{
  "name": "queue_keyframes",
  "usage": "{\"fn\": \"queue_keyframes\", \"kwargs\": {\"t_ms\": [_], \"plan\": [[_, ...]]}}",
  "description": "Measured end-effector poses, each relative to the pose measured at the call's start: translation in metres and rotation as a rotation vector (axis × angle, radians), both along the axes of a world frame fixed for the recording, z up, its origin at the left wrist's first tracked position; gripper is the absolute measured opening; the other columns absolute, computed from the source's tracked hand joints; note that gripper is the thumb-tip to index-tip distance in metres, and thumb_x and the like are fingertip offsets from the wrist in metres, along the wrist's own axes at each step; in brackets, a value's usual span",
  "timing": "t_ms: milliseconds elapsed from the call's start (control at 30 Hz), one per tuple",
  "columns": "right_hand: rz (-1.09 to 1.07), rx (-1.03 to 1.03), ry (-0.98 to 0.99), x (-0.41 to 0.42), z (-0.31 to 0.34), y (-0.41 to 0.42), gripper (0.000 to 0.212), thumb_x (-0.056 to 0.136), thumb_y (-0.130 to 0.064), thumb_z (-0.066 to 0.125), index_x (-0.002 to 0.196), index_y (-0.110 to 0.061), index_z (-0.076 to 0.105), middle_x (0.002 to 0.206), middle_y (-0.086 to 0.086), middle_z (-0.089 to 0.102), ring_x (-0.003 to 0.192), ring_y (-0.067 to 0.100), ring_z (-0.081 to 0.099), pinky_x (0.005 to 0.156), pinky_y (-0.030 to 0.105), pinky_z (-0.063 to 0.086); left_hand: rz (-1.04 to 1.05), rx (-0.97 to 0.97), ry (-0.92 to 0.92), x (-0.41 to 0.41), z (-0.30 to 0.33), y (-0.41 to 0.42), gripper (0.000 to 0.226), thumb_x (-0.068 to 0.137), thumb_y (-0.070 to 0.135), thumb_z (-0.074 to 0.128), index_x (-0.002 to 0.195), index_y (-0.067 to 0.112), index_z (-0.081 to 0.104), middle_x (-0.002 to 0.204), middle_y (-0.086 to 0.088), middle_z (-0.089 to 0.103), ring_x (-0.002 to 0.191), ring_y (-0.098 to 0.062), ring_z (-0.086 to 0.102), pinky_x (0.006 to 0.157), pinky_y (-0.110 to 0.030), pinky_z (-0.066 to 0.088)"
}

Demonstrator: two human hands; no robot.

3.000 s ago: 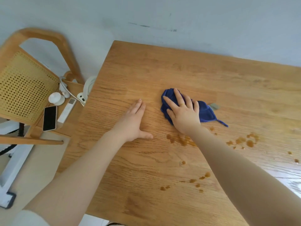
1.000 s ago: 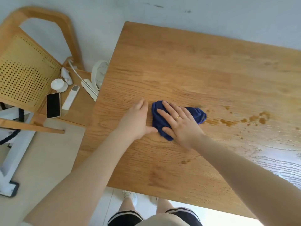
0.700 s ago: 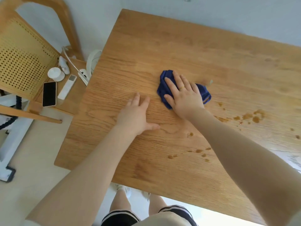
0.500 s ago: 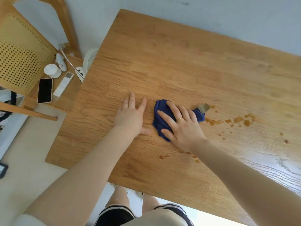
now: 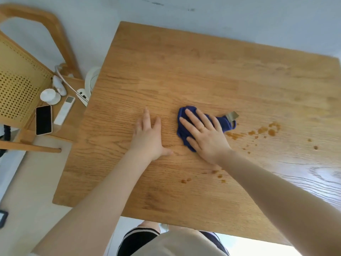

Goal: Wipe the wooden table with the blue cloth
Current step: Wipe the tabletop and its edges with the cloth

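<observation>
The right hand lies flat, fingers spread, pressing down on the blue cloth near the middle of the wooden table. The hand covers most of the cloth; only its far-left edge, a strip near the thumb and its right end show, where a small grey tag sticks out. The left hand rests just left of the cloth, palm down and open, fingers spread on the bare wood, apart from the cloth.

Brown spots dot the wood to the right of the cloth, and a few more brown drops sit nearer, partly hidden by the right forearm. The table's right side is cut off by the frame.

On the left, a chair with a perforated back is partly out of frame; its seat holds a dark phone, a white remote and some small white objects too blurred to identify.
</observation>
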State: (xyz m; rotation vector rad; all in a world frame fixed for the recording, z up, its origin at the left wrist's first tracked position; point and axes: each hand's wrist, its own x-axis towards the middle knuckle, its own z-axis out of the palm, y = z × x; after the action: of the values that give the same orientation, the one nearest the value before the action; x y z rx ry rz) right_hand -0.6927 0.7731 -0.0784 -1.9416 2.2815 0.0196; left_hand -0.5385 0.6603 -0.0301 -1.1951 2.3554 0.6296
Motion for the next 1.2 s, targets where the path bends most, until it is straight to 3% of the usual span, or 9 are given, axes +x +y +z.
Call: {"fn": "queue_keyframes", "kwargs": {"t_ms": [167,233,333,500,600,733,833,967,1200], "plan": [[0.102,0.042,0.037,-0.007,-0.005,0.018,0.049,0.094,-0.047,0.026,0.14,-0.03,0.032,0.152,0.001,0.027,0.138,0.029,0.027,0.107,0.048,0.024,-0.117,0.029,0.118,-0.015,0.003,-0.01,0.115,0.069,0.056,0.071,0.15,0.021,-0.004,0.149,-0.002,-0.037,0.144,-0.024,-0.011,0.117,-0.04,0.007],[-0.057,0.049,0.032,-0.026,-0.003,-0.007,0.053,0.093,-0.048,0.02,0.141,-0.03,0.03,0.154,0.0,0.023,0.14,0.028,0.023,0.11,0.048,0.023,-0.194,-0.003,0.13,-0.023,0.002,-0.013,0.115,0.07,0.057,0.07,0.15,0.02,-0.005,0.149,-0.002,-0.036,0.144,-0.024,-0.01,0.116,-0.038,0.005],[-0.377,0.056,-0.01,-0.058,-0.002,-0.044,0.054,0.095,-0.049,0.017,0.146,-0.032,0.016,0.157,-0.004,0.004,0.144,0.024,0.001,0.115,0.045,0.006,-0.285,-0.027,0.177,-0.036,-0.003,-0.015,0.113,0.069,0.059,0.069,0.15,0.018,0.002,0.152,-0.002,-0.03,0.144,-0.025,-0.005,0.116,-0.038,0.007],[-0.416,0.046,-0.006,-0.048,-0.001,-0.046,0.054,0.098,-0.044,0.021,0.148,-0.027,0.009,0.158,-0.001,-0.002,0.144,0.024,-0.003,0.114,0.042,0.002,-0.427,-0.085,0.136,-0.054,-0.014,-0.024,0.119,0.067,0.065,0.065,0.149,0.015,-0.006,0.156,-0.008,-0.019,0.144,-0.023,-0.01,0.116,-0.037,-0.001],[-0.337,0.026,-0.019,-0.014,-0.002,-0.004,0.056,0.092,-0.044,0.012,0.147,-0.03,0.015,0.157,-0.001,0.005,0.144,0.026,0.004,0.113,0.043,0.007,-0.414,-0.078,0.115,-0.056,-0.014,-0.021,0.122,0.065,0.063,0.068,0.149,0.014,-0.005,0.156,-0.007,-0.017,0.144,-0.022,-0.01,0.116,-0.038,0.001],[-0.333,0.041,-0.043,-0.018,0.002,0.005,0.053,0.092,-0.043,0.015,0.145,-0.035,0.017,0.156,-0.003,0.009,0.143,0.024,0.007,0.109,0.04,0.005,-0.384,-0.065,0.096,-0.065,-0.013,-0.023,0.124,0.064,0.059,0.073,0.149,0.014,-0.006,0.156,-0.006,-0.016,0.145,-0.022,-0.008,0.116,-0.037,0.006],[-0.482,0.053,-0.05,-0.054,0.002,-0.03,0.05,0.097,-0.041,0.017,0.146,-0.038,0.01,0.157,-0.006,-0.003,0.144,0.021,-0.003,0.112,0.04,0.002,-0.393,-0.057,0.078,-0.069,-0.013,-0.026,0.124,0.065,0.058,0.072,0.149,0.014,-0.008,0.156,-0.007,-0.018,0.144,-0.023,-0.01,0.116,-0.038,0.005],[-0.637,0.035,-0.108,-0.088,0.001,-0.064,0.048,0.099,-0.036,0.023,0.146,-0.039,0.01,0.157,-0.006,-0.005,0.143,0.02,-0.008,0.113,0.042,-0.001,-0.41,-0.056,0.048,-0.066,-0.015,-0.023,0.126,0.065,0.06,0.071,0.148,0.014,-0.011,0.155,-0.006,-0.021,0.144,-0.022,-0.012,0.116,-0.037,0.003],[-0.528,-0.012,-0.047,-0.01,-0.002,0.012,0.053,0.092,-0.047,0.017,0.145,-0.039,0.014,0.157,-0.003,0.005,0.144,0.024,0.004,0.112,0.041,0.005,-0.378,-0.035,0.03,-0.067,-0.011,-0.02,0.125,0.065,0.057,0.073,0.149,0.016,-0.01,0.155,-0.005,-0.021,0.144,-0.022,-0.013,0.116,-0.036,0.001]]}}
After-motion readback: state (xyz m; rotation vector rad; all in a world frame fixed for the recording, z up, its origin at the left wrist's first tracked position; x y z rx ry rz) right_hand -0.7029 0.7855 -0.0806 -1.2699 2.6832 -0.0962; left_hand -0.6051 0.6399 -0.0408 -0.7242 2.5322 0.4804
